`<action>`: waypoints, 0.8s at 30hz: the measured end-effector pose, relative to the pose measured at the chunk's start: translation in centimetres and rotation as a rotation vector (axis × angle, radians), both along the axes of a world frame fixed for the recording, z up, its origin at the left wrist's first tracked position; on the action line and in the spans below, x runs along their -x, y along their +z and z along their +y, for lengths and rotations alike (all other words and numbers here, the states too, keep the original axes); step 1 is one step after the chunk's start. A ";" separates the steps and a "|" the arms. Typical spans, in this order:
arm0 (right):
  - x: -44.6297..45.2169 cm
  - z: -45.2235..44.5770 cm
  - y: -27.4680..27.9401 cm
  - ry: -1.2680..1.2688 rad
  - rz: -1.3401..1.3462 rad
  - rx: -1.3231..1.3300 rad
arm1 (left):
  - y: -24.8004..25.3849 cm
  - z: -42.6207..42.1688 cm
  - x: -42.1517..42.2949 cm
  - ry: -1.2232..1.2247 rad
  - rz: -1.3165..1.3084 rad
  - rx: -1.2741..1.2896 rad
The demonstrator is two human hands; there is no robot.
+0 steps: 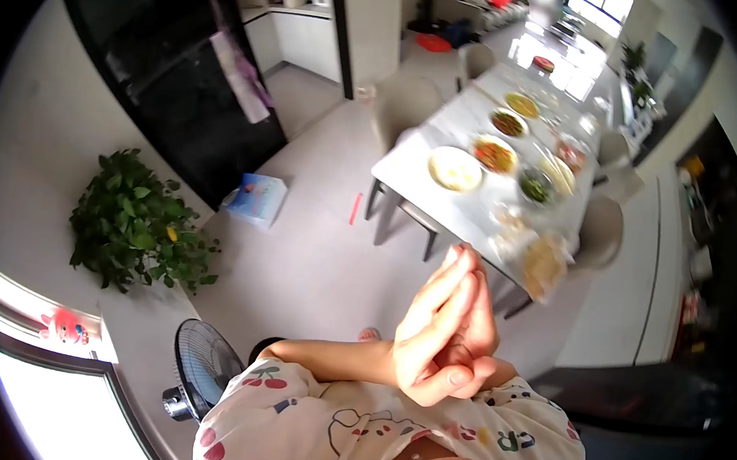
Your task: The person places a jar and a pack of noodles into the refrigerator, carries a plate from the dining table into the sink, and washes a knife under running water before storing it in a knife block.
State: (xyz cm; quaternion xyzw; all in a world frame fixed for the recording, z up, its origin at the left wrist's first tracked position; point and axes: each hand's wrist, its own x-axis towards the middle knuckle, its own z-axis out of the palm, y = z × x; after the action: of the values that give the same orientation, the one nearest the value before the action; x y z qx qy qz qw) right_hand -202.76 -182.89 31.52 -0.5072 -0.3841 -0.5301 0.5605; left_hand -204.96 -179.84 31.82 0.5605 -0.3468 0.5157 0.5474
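My left hand (425,343) and my right hand (483,322) are pressed together in front of my chest. The fingers of the left hand stretch upward, slightly bent, and lie against the right hand. Much of the right hand is hidden behind the left. No object shows between them. Beyond my fingertips stands a dining table (407,168) with dishes on it. Closest to my hands, at its near corner, is a blurred tan item in clear plastic (544,268).
The table holds a pale dish (455,168), a red-and-orange dish (494,155) and a bowl of greens (536,186). Chairs (601,233) flank it. A leafy plant (134,222), a fan (204,364) and a blue-and-white box (256,199) are on the left.
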 end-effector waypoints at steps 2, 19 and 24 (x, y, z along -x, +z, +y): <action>-3.9 6.0 0.1 0.062 -0.009 -0.015 | -0.5 6.3 -3.7 0.055 0.059 -0.031; -44.4 38.9 -4.2 0.685 0.314 0.158 | -3.4 40.7 -42.8 0.511 0.415 0.067; -58.3 48.4 -2.1 0.973 0.556 0.098 | -1.2 50.5 -56.1 0.533 0.466 0.071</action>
State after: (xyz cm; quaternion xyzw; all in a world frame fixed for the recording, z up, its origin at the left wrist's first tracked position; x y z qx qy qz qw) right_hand -144.47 -134.50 29.47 -0.4176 -0.4360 -0.0382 0.7963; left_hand -148.90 -129.32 30.59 0.7144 -0.0361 0.5105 0.4772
